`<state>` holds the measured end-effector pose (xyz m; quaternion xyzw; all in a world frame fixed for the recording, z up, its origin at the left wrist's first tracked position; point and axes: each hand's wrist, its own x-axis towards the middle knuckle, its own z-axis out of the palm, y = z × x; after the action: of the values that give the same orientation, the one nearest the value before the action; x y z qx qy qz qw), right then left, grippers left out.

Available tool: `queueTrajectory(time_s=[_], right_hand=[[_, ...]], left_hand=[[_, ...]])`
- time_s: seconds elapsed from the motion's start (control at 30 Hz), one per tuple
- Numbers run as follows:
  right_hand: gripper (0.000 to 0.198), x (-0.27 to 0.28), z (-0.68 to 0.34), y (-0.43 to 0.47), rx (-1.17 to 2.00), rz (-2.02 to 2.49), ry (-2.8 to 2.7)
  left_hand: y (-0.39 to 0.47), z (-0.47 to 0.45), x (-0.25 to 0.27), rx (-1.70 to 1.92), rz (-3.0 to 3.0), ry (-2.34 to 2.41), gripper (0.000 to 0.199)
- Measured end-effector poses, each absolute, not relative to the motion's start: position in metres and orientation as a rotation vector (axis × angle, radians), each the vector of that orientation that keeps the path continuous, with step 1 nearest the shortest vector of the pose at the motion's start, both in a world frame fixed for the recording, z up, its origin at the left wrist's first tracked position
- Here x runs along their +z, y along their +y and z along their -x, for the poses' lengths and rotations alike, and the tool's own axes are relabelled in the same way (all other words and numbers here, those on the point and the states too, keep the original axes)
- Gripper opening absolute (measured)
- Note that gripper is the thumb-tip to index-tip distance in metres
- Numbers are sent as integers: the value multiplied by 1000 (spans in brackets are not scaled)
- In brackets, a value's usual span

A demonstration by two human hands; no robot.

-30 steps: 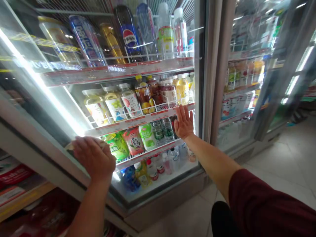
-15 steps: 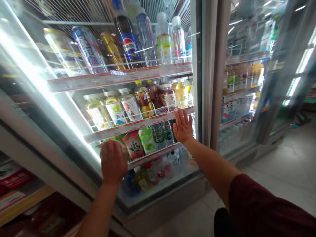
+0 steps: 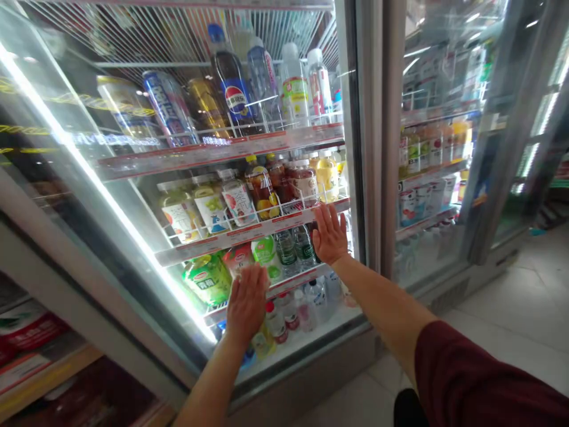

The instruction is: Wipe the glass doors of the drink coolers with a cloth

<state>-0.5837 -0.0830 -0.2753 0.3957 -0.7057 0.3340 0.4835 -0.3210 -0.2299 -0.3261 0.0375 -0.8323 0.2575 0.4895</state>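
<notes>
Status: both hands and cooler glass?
Left hand flat against cooler glass, palm side hidden. Right hand open, flat against it higher up. Red pouch partly hidden behind left hand.

Shelved drinks (image 3: 235, 98) behind glass door (image 3: 363, 148); left hand (image 3: 247, 305) before pouches (image 3: 207, 280) (right hand (image 3: 329, 235) farther right).

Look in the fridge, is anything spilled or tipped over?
Nothing stands out: I see no spill or toppled drink, though the left hand and right hand hide some. The cola looks slanted, but so do the shelves; probably just the camera's angle.
</notes>
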Motion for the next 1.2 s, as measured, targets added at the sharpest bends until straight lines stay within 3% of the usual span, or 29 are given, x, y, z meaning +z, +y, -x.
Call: queueTrajectory(time_s=[0.2, 0.27, 0.43, 0.5, 0.73, 0.8, 0.97, 1.03, 1.2], right_hand=[[67, -275, 584, -83, 817, -968, -1723], [66, -275, 583, -83, 816, -966, -1730], [64, -274, 582, -83, 810, -947, -1700], [65, -274, 582, -83, 808, -952, -1707], [68, -276, 584, -82, 796, -959, -1718], [67, -276, 585, -82, 789, -952, -1715], [66, -276, 586, -82, 758, -924, -1644], [67, -276, 586, -82, 755, -927, -1619], [70, -278, 589, -83, 777, -930, -1645]], left_hand=[[-250, 343, -196, 396, -247, -1719, 67], [-239, 352, -206, 414, -215, -1727, 67], [-204, 359, -317, 666, 136, -1958, 68], [-201, 360, -332, 687, 190, -2014, 66], [-221, 381, -212, 437, -140, -1788, 72], [-214, 386, -214, 427, -179, -1779, 73], [-185, 383, -315, 630, 57, -1958, 70], [-181, 384, -330, 650, 69, -1983, 68], [-195, 400, -244, 510, -161, -1750, 72]])
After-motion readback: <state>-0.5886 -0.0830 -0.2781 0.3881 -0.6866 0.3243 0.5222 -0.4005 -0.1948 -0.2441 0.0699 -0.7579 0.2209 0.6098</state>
